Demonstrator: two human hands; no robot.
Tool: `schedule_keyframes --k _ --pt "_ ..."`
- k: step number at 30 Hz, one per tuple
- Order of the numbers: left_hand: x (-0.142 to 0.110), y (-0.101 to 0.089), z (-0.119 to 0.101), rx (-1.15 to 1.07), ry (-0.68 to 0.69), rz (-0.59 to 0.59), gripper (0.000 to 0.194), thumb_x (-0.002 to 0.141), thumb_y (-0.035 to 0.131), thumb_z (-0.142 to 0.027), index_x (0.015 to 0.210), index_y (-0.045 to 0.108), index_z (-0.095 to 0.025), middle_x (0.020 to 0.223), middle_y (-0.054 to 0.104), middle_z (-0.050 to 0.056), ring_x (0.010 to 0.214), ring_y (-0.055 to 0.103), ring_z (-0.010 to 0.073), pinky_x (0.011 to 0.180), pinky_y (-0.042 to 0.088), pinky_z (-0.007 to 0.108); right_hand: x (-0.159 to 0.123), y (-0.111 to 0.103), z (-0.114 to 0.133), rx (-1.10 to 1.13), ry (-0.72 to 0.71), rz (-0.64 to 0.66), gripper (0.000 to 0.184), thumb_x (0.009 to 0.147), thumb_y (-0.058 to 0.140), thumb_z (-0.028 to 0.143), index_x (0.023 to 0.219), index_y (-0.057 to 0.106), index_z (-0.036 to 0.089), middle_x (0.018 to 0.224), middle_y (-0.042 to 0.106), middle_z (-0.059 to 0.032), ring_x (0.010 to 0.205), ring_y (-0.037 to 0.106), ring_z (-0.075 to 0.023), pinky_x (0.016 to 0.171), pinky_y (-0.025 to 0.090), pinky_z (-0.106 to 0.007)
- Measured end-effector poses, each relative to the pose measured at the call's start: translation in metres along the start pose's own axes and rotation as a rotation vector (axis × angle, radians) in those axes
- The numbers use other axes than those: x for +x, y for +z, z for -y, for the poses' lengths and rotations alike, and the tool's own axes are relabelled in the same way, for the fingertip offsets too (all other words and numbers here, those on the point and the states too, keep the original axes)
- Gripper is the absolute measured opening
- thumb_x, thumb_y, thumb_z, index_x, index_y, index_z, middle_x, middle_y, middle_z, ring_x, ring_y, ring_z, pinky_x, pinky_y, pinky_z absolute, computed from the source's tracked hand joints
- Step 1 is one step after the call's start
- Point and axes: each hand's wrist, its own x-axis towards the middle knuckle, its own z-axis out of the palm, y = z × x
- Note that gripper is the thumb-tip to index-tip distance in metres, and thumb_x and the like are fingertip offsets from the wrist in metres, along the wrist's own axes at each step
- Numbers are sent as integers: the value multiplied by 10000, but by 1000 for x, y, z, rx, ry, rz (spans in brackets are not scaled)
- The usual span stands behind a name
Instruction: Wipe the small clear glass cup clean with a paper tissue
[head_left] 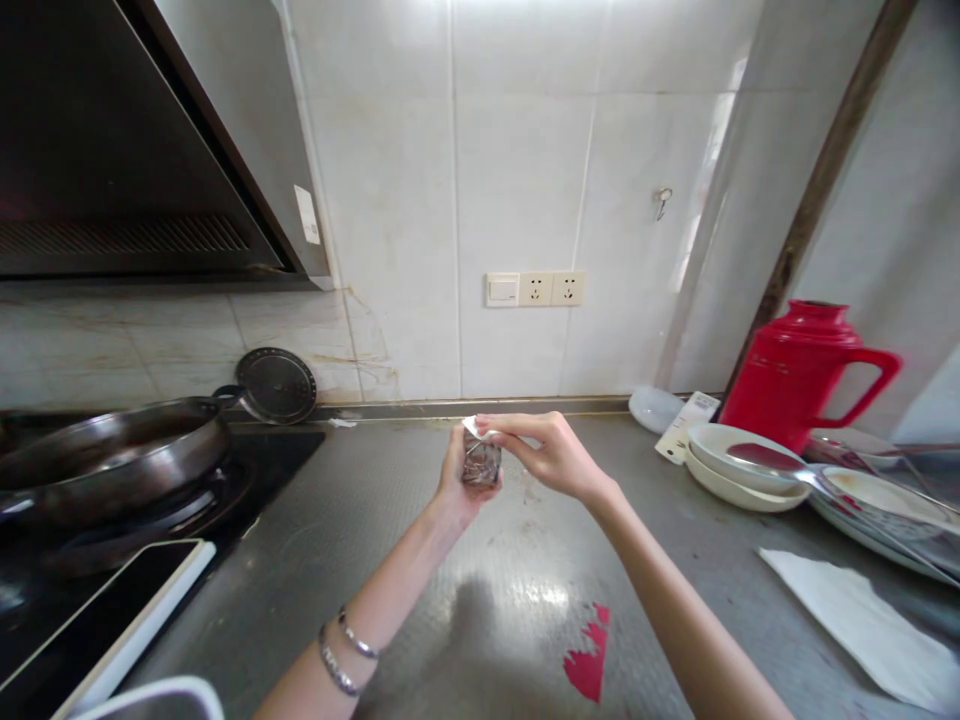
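Atop the jar (481, 463), pinching tissue (472, 426) with the right hand (555, 455), best pressing lightly. Around the jar, gripping with the left hand (455, 488), best holding steady.

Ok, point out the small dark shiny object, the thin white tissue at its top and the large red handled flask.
Small dark shiny object (481, 462): head view, middle of its front.
Thin white tissue (471, 425): head view, its exposed part.
Large red handled flask (780, 380): head view, middle of its body.
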Motion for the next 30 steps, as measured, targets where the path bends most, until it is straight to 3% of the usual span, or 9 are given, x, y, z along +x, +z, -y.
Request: schedule_keyframes --k 5,10,15,20,24,30 --pt "-3 2 5 52 -22 8 417 869 446 -479 643 541 -142 469 563 1 301 483 96 266 271 158 2 6 -9 9 44 -13 255 903 518 252 1098 681 250 1073 706 -21 974 676 -198 853 526 -285" --pt "-3 1 3 58 -36 40 402 818 501 -510 711 582 -131 488 580 9 329 530 127 251 229 158 1 -5 -14 -33 83 12 259 914 503 285 1092 685 240 1055 711 -26 911 693 -207 767 540 -270" --pt "1 -2 1 -2 -24 81 413 855 438 -503 683 548 -144 490 575 15 329 535 138 243 216 163 0 -12 -4 -50 39 50 255 904 518 252 1103 676 278 1088 697 -5 1006 664 -227 856 529 -314" --pt "2 -3 1 -2 6 101 416 824 477 -533 653 522 -156 458 547 -2 316 517 128 242 236 162 1 -5 2 23 -2 56 256 898 529 253 1109 671 283 1134 677 1 1079 627 -212 927 510 -328" --pt "0 -1 2 22 -10 37 385 836 480 -486 660 539 -149 483 575 9 331 537 129 256 276 165 2 0 -5 48 27 24 270 905 512 254 1132 658 278 1143 673 -6 1066 635 -216 919 511 -337" --pt "0 -2 2 -14 -30 84 424 846 456 -522 693 559 -141 496 577 12 328 539 138 238 208 163 1 -8 -8 -1 37 22 259 905 514 255 1110 672 272 1092 695 -10 1007 664 -221 867 532 -324"
